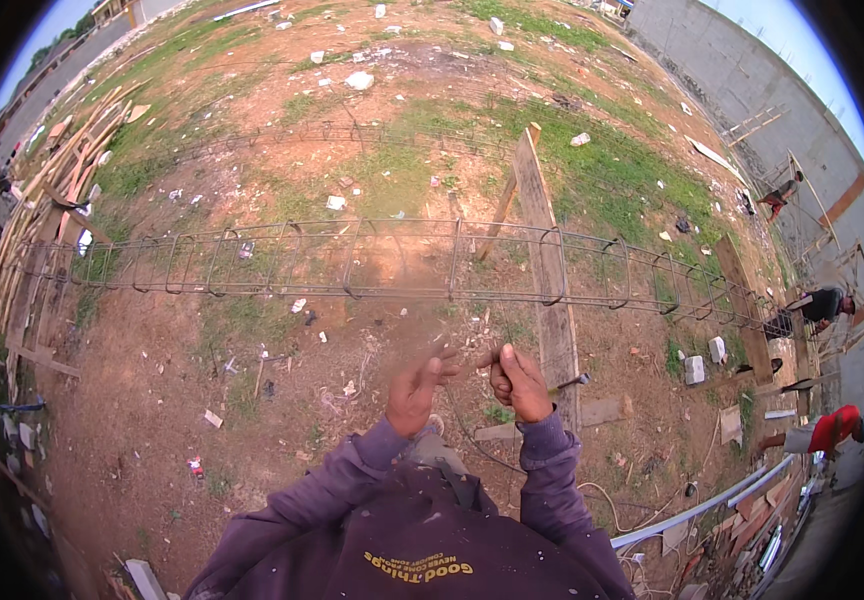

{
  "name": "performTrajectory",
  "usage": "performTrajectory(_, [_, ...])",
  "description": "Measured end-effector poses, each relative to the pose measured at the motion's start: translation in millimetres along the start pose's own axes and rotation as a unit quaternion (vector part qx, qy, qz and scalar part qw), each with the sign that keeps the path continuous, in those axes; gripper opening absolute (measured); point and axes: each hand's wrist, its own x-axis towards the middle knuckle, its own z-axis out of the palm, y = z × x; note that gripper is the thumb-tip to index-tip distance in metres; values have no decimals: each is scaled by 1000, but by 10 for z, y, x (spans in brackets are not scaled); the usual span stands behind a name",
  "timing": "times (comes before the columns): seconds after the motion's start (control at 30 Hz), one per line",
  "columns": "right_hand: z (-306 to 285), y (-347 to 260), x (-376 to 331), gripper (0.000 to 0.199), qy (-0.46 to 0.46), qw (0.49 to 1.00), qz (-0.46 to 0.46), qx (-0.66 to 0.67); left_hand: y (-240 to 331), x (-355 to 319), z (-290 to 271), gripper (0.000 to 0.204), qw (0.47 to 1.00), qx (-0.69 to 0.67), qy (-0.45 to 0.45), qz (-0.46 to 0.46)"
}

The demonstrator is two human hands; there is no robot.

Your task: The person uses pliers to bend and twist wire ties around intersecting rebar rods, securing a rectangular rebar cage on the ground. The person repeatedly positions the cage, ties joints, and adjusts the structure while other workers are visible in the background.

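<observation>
A long rebar cage (pixel 402 294) of thin steel bars with square stirrups runs from left to right in front of me, at about waist height. My left hand (pixel 415 393) is on the near side of it, fingers curled toward the thumb; whatever they pinch is too blurred to make out. Close by, my right hand (pixel 520 384) is closed with the thumb on top. It grips a slim hand tool (pixel 569 381) whose dark, knobbed end sticks out to the right; its other end is hidden or blurred. Neither hand touches the cage.
A wooden plank (pixel 542 230) slopes under the cage, with another board (pixel 742 290) farther right. Bamboo poles (pixel 37 225) lie piled at left. Several people work along the grey wall (pixel 752 85), one in red (pixel 832 430). Pale blocks (pixel 694 370) and litter dot the ground.
</observation>
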Motion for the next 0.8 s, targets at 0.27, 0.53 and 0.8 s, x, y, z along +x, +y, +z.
performTrajectory(0.27, [254, 499, -8, 48, -113, 987, 105, -43, 131, 391, -157, 37, 999, -25, 28, -38])
performTrajectory(0.53, [168, 658, 387, 43, -159, 975, 54, -148, 30, 611, -242, 34, 989, -9, -27, -143])
performTrajectory(0.8, [47, 1014, 801, 26, -8, 972, 131, 195, -680, 992, -281, 29, 983, 30, -15, -181])
